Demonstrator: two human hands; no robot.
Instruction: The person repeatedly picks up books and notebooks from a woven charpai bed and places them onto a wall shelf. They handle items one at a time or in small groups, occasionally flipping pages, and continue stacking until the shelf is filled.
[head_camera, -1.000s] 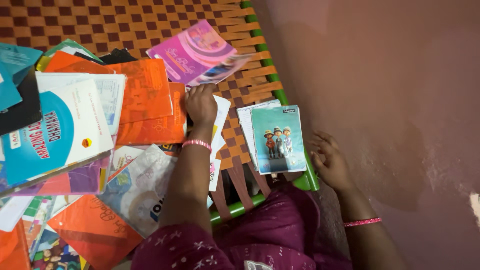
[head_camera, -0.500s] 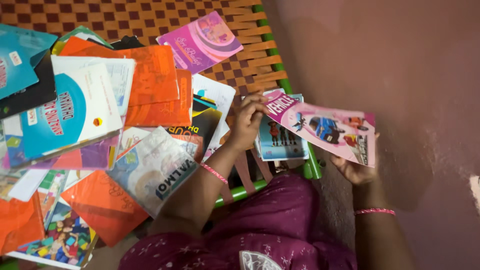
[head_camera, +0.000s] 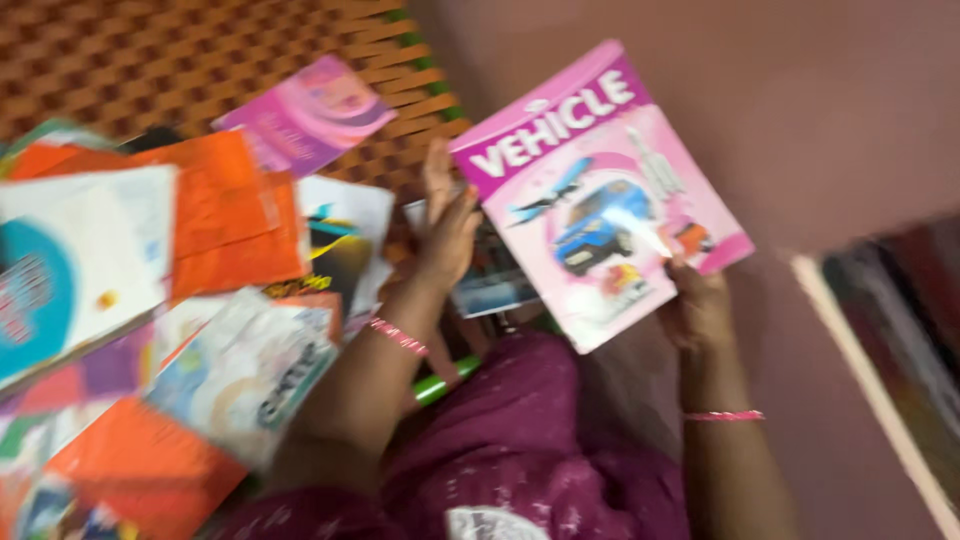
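A thin pink picture book (head_camera: 590, 190) with a blue car, a plane and a rocket on its cover is lifted in front of me. My right hand (head_camera: 697, 305) grips its lower right edge. My left hand (head_camera: 445, 235) lies flat against the book's left edge, fingers pointing up. Under the left hand, a teal booklet (head_camera: 495, 285) rests on the corner of a woven cot (head_camera: 200, 60). The frame is blurred by motion.
A heap of orange, teal, white and magenta books (head_camera: 170, 270) covers the cot at the left. A magenta booklet (head_camera: 305, 110) lies apart at the top. The cot's green frame (head_camera: 445, 380) runs by my lap. A pinkish wall is on the right, with a framed object (head_camera: 890, 350) at the edge.
The pink book has been raised and turned cover-up, now held higher in front of the wall. My left hand shifted from pinching its corner to lying along its left edge. The view swung right.
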